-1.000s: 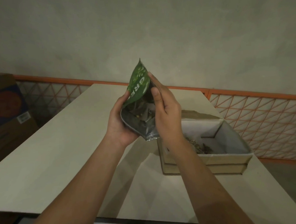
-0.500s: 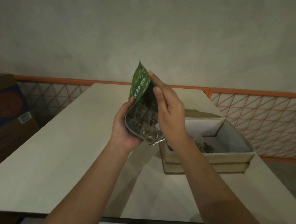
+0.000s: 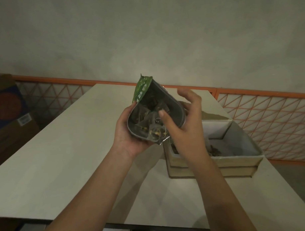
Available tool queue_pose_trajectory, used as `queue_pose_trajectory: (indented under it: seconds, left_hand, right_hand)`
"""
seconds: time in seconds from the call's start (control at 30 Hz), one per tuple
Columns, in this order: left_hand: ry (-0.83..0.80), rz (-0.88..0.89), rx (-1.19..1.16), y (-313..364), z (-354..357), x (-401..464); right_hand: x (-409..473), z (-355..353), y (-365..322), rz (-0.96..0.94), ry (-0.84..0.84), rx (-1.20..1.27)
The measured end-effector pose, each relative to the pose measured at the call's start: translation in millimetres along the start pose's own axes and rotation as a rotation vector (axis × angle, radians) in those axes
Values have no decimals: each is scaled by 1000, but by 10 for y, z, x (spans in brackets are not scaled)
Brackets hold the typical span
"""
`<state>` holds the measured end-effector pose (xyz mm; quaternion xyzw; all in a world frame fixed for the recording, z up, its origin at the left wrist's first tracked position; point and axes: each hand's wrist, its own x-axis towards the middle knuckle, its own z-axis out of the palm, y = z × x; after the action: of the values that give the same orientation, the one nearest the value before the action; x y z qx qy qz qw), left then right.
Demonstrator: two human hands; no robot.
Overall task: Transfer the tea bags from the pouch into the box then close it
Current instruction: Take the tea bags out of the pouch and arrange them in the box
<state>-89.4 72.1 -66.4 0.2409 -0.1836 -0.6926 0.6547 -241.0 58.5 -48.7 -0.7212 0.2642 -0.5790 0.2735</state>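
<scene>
A green pouch [image 3: 142,90] with a silver lining is held above the table, its mouth spread wide toward me. My left hand [image 3: 128,135] grips it from below and the left. Several mesh tea bags [image 3: 148,122] fill the inside. My right hand [image 3: 184,123] is at the pouch's right rim, thumb inside the mouth on a tea bag, fingers spread behind the rim. The open cardboard box [image 3: 216,160] stands on the table to the right, partly behind my right wrist, with a few tea bags [image 3: 214,150] on its floor. Its lid flap lies back behind it.
The pale table [image 3: 69,155] reaches to an orange lattice railing [image 3: 269,123] at the back. A large cardboard carton [image 3: 8,113] stands off the table on the left. The near table edge runs across the bottom of the view.
The pouch's mouth has been pulled wider open and tipped toward me. My right hand moved from covering the pouch's side to its right rim, with the thumb now inside.
</scene>
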Motion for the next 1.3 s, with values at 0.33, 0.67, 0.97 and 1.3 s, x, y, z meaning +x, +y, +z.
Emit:
queue_pose_trajectory:
  seconds: [0.33,0.67,0.97,1.3]
  left_hand:
    - [7,36,-8,-76,12,14]
    - [-2,26,-53,-116,57,13]
    - [-15,18,-73,-146,28,16]
    - [-10,20,-69,-133,22,13]
  right_hand:
    - [-368,56,56,113,-19,-799]
    - [-279,-348,-145,194,183,-156]
    - [-275,-718,83,320,253,-348]
    - [-345,-623,201,350,5,-642]
